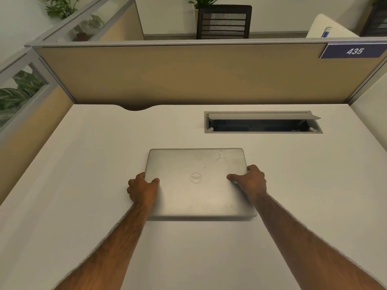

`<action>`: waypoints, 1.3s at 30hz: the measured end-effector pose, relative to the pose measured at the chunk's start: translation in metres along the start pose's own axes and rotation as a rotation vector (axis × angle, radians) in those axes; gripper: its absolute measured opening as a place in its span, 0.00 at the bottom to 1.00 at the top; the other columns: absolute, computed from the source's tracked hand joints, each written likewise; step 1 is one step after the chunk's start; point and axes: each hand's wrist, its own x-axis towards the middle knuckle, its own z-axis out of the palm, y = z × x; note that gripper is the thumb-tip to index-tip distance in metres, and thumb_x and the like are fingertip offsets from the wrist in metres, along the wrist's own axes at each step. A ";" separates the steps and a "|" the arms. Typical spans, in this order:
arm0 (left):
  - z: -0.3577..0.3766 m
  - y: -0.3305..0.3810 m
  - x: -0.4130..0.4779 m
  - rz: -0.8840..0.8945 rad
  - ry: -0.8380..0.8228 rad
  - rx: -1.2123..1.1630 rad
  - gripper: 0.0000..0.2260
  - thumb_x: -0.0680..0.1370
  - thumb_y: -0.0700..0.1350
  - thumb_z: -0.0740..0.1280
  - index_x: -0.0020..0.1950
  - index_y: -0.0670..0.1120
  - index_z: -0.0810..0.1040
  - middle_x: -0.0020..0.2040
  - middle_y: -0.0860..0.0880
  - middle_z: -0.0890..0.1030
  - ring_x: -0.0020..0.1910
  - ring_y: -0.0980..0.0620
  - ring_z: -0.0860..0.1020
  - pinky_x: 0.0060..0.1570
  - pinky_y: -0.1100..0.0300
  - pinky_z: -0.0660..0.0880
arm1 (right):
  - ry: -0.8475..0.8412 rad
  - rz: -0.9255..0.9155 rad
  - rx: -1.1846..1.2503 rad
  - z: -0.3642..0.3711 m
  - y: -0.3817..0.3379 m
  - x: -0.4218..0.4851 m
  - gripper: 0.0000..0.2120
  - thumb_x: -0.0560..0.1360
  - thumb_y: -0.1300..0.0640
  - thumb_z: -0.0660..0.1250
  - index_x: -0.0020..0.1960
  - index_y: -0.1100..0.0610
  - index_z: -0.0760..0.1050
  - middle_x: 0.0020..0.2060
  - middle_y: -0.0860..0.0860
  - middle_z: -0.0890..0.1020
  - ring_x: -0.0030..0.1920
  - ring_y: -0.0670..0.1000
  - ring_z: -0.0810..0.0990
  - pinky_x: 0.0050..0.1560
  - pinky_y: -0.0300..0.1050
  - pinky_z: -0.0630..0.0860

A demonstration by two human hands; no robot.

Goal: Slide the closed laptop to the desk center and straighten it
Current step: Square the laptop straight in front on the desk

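White desk (pixel 83 206): closed laptop (pixel 196 197) lies near center, roughly square. Left hand (pixel 143 188) and right hand (pixel 250 181) clasp its side edges. Next: fine alignment, then release.

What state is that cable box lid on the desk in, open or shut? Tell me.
Open. The cable box lid is tipped up at the back, exposing the dark recess below it.

The laptop (pixel 196 181) lid is looking like brushed matt metal, scuffed near one corner. The counter (pixel 83 164) is showing a smooth, matt white laminate, the partition (pixel 188 76) looking like tan cloth.
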 end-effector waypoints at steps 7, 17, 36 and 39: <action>0.002 -0.003 -0.002 0.015 -0.012 0.020 0.27 0.76 0.50 0.70 0.74 0.45 0.70 0.69 0.40 0.69 0.69 0.36 0.67 0.68 0.43 0.71 | 0.009 -0.004 -0.005 0.001 -0.001 0.000 0.35 0.63 0.43 0.81 0.64 0.56 0.75 0.61 0.57 0.79 0.61 0.61 0.80 0.60 0.60 0.80; -0.003 -0.008 -0.008 0.131 -0.009 0.147 0.27 0.78 0.52 0.69 0.74 0.42 0.70 0.68 0.37 0.71 0.68 0.34 0.69 0.67 0.42 0.70 | 0.040 0.013 -0.035 0.006 0.003 -0.003 0.37 0.64 0.41 0.80 0.67 0.55 0.74 0.63 0.56 0.76 0.64 0.61 0.78 0.61 0.61 0.79; 0.032 -0.037 -0.060 0.782 -0.024 0.650 0.34 0.82 0.62 0.44 0.83 0.46 0.45 0.83 0.47 0.42 0.83 0.48 0.44 0.81 0.49 0.46 | 0.040 -0.606 -0.607 0.074 0.022 -0.068 0.39 0.83 0.34 0.48 0.86 0.54 0.46 0.86 0.53 0.46 0.86 0.57 0.41 0.84 0.58 0.40; 0.033 -0.039 -0.058 0.785 -0.029 0.683 0.35 0.80 0.64 0.41 0.83 0.46 0.44 0.83 0.48 0.42 0.83 0.49 0.44 0.81 0.49 0.46 | 0.028 -0.626 -0.660 0.079 0.025 -0.066 0.39 0.82 0.32 0.45 0.86 0.53 0.45 0.86 0.52 0.45 0.85 0.56 0.40 0.83 0.59 0.38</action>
